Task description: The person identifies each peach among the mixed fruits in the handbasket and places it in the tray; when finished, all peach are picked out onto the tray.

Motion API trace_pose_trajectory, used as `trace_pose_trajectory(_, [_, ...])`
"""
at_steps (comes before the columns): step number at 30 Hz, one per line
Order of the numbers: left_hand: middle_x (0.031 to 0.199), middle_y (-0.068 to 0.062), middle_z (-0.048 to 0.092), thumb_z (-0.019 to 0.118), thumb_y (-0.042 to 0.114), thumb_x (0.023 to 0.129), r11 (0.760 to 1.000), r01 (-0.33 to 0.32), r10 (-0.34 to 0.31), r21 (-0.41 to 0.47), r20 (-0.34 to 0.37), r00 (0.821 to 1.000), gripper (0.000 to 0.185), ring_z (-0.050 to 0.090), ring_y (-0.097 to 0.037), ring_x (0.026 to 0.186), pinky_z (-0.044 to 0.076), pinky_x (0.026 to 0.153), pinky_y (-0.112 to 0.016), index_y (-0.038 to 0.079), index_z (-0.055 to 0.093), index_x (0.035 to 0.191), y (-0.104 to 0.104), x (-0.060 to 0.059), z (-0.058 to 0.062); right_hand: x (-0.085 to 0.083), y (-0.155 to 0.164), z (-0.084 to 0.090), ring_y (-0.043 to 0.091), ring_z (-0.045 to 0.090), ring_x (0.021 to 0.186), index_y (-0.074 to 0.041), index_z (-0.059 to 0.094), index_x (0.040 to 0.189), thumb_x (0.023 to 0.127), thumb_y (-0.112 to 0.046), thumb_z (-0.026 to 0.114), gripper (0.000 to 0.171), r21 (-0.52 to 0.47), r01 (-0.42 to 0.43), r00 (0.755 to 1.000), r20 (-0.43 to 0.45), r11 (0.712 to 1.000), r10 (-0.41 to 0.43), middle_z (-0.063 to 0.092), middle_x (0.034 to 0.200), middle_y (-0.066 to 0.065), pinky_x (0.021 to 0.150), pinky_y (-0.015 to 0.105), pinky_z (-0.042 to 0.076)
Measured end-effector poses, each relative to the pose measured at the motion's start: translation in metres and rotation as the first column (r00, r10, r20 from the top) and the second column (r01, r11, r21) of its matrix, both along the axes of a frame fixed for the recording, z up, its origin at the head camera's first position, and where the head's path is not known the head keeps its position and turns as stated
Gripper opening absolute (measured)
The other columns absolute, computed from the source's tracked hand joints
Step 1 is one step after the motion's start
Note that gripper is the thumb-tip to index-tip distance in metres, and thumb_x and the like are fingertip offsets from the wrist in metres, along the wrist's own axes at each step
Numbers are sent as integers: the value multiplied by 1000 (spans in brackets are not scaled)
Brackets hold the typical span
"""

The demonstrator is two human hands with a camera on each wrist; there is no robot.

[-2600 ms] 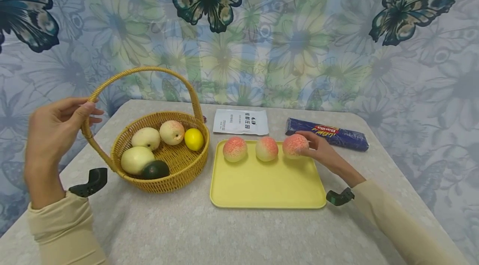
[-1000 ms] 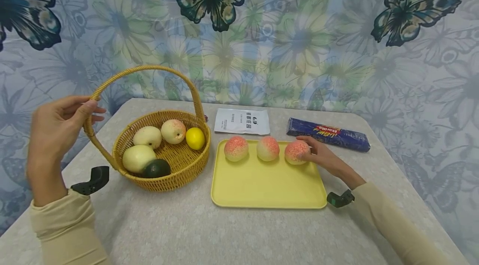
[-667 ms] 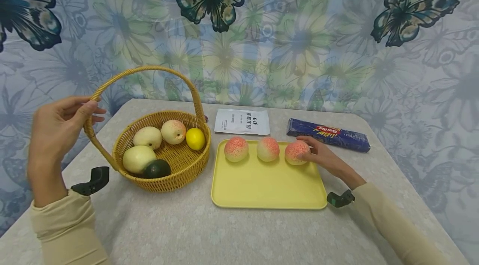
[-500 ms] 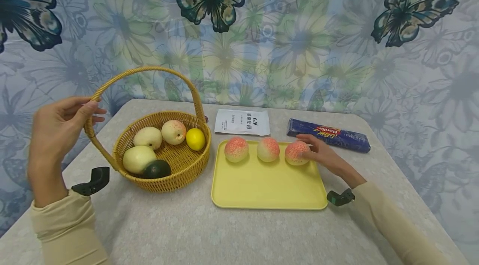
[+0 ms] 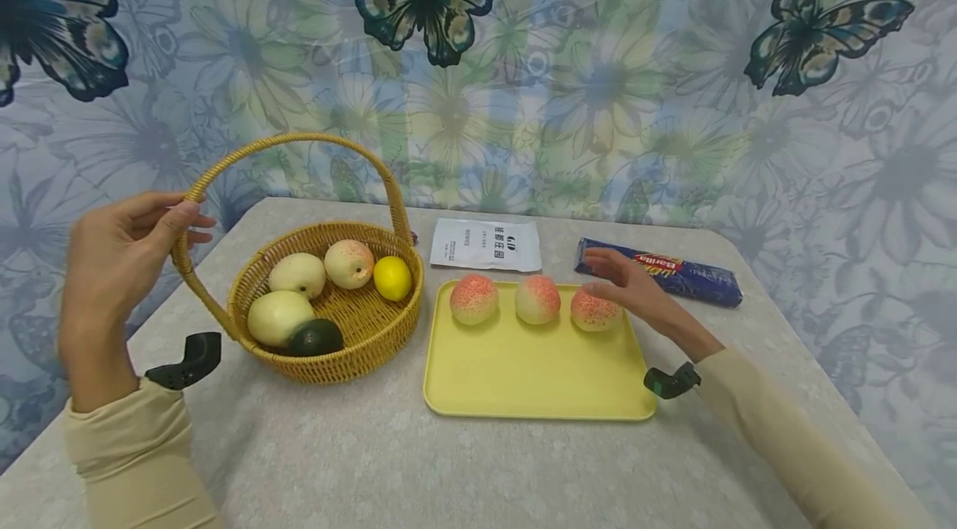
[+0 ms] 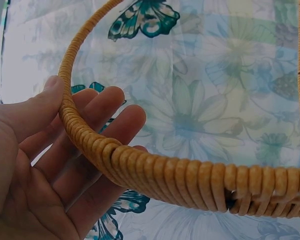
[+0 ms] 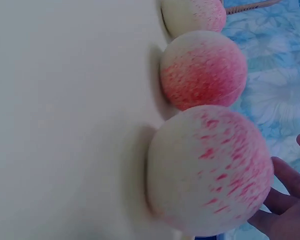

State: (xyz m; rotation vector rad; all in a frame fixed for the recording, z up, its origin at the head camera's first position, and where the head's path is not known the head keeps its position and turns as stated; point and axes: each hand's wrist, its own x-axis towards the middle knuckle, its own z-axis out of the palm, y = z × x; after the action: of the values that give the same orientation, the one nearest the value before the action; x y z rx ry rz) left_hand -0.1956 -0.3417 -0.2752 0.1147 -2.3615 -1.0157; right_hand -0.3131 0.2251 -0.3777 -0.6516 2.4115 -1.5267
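My left hand [image 5: 123, 263] holds the wicker basket's handle [image 5: 302, 136] at its left side, thumb on one side and fingers behind it; the left wrist view shows the wrapped handle [image 6: 165, 177] close up. Inside the basket [image 5: 374, 350] lie two pale fruits [image 5: 278, 318], a pinkish peach [image 5: 349, 263], a yellow lemon [image 5: 392, 278] and a dark green avocado-like fruit [image 5: 315, 338]. My right hand [image 5: 639, 296], fingers extended, hovers just above and behind the right-hand peach [image 5: 594, 313]. This peach and two others, the middle peach [image 5: 537, 300] and left peach [image 5: 474, 299], line the far side of a yellow tray [image 5: 538, 379].
Behind the tray lie a white printed packet [image 5: 486, 245] and a blue Barilla pasta pack [image 5: 695, 276]. The grey table [image 5: 486, 471] ends against a butterfly-patterned cloth [image 5: 598, 122]. A small dark reddish thing [image 5: 414, 237] peeks out behind the basket.
The right hand gripped the right-hand peach and lowered it onto the tray; now it has let go and risen slightly off it. The left hand keeps its grip on the handle.
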Motion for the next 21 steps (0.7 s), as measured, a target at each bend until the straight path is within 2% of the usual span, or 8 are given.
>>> trace_pose_trajectory(5, [80,35,56,55,35,97,1000,5,-5,-6,-5,1000,44,58,15,70,38,69,-7,2,61,125,0,0,0,-2,-10,10,36,26,142,-18,34,147,93,-28,64,62,20,-3,999,-32,1000,4,32,152,14,108,55,30])
trace_pose_trajectory(10, [81,34,56,54,36,97,1000,2,-2,-9,-3,1000,44,58,15,70,37,70,-10,4,61,126,-2,0,-1,-4,-26,18,35,27,142,-21,36,146,93,-29,64,61,35,-30,997,-71,999,32,34,151,10,109,54,27])
trace_pose_trajectory(15, [81,34,57,54,37,97,1000,1,0,-8,7,1000,45,58,16,72,38,73,-13,5,61,128,-2,1,-2,-6,-49,26,34,29,141,-24,37,146,91,-31,67,63,57,-42,996,-71,998,46,34,151,8,111,54,24])
trace_pose_trajectory(21, [81,36,56,53,39,97,1000,-5,5,-11,24,1000,46,58,16,73,38,76,-18,7,60,129,-2,2,-1,-8,-77,34,32,30,141,-25,35,147,90,-29,68,66,43,-102,992,-70,994,105,31,152,3,112,49,25])
